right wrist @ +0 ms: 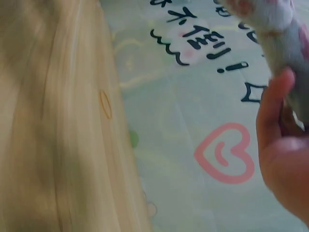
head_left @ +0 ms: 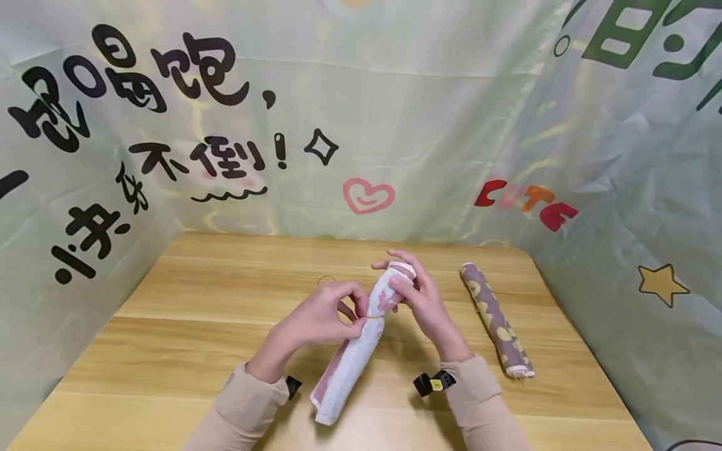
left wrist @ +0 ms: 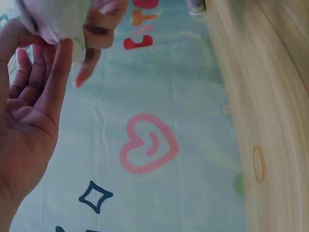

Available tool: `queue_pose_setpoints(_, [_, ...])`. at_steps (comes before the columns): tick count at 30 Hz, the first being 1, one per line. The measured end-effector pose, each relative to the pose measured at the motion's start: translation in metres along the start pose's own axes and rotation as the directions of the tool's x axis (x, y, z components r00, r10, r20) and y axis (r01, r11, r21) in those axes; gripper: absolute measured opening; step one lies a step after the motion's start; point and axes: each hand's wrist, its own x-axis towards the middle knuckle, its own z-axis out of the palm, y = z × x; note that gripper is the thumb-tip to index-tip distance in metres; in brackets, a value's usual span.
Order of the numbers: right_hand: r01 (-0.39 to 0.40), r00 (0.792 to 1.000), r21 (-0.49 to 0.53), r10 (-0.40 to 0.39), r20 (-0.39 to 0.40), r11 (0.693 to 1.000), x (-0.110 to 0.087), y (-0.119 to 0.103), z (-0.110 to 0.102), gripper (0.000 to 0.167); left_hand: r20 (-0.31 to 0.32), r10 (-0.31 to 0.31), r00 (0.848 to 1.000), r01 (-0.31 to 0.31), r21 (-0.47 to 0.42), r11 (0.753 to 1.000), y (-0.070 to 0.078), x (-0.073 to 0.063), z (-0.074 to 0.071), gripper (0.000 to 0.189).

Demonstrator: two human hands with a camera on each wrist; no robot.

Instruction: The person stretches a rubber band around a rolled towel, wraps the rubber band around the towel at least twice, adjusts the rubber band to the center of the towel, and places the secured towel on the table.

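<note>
A rolled towel (head_left: 352, 360), white with pink patches, is held at a slant above the table. Around its middle runs a thin yellowish rubber band (head_left: 375, 317). My left hand (head_left: 324, 313) pinches at the band on the towel's left side, thumb and forefinger together. In the left wrist view the fingertips of the left hand (left wrist: 36, 101) meet at the roll's edge. The upper end of the roll is gripped by my right hand (head_left: 420, 294), thumb in front and other fingers partly hidden behind. The right wrist view shows the right hand (right wrist: 285, 145) against the towel (right wrist: 285, 46).
A second rolled towel, purple with yellow spots (head_left: 496, 319), lies on the wooden table (head_left: 225, 275) to the right. Another rubber band (head_left: 326, 279) lies near the back edge. Printed cloth (head_left: 440, 125) hangs around the table's back and sides.
</note>
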Motion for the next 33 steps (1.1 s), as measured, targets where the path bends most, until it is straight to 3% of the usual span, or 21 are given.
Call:
queue_pose_setpoints(2, [0.033,0.997,0.019,-0.034,0.075,0.999,-0.001,0.0,-0.005,0.043,-0.031,-0.012,0.999,0.011,-0.041,0.999,-0.001,-0.001,-0.003,0.023])
queue_pose_setpoints(4, [0.055,0.994,0.017,-0.057,0.089,0.998,-0.002,0.001,-0.006,0.04,-0.067,-0.021,0.998,0.017,-0.065,0.998,-0.002,-0.002,-0.005,0.024])
queue_pose_setpoints(6, [0.061,0.997,-0.012,-0.061,0.04,0.998,-0.002,0.0,-0.005,0.034,-0.086,-0.031,0.996,0.024,-0.077,0.997,-0.004,-0.002,-0.005,0.024])
queue_pose_setpoints(8, [0.047,0.997,-0.054,-0.05,-0.058,0.997,-0.002,0.0,-0.001,0.028,-0.075,-0.036,0.997,0.031,-0.067,0.997,-0.006,0.0,-0.005,0.023])
queue_pose_setpoints(13, [-0.044,0.955,-0.132,0.003,-0.298,0.99,-0.002,-0.002,0.006,0.022,-0.015,-0.03,0.999,0.031,0.084,0.996,-0.006,0.003,-0.003,0.018])
queue_pose_setpoints(17, [-0.08,0.939,-0.169,0.017,-0.344,0.982,-0.002,-0.004,0.007,0.021,-0.045,0.007,0.999,0.0,0.157,0.988,-0.003,0.005,0.0,0.016])
queue_pose_setpoints(20, [-0.089,0.938,-0.178,0.022,-0.345,0.98,-0.002,-0.005,0.008,0.02,-0.066,0.086,0.994,-0.072,0.188,0.98,-0.001,0.006,0.004,0.016])
queue_pose_setpoints(26, [-0.095,0.913,-0.044,0.069,-0.401,0.995,0.0,-0.009,0.019,0.017,-0.069,0.239,0.968,-0.209,0.297,0.932,-0.002,0.008,0.009,0.021])
queue_pose_setpoints(33, [-0.105,0.875,0.158,0.167,-0.455,0.982,-0.001,-0.013,0.039,0.02,-0.064,0.28,0.958,-0.244,0.333,0.911,-0.005,0.009,0.015,0.024])
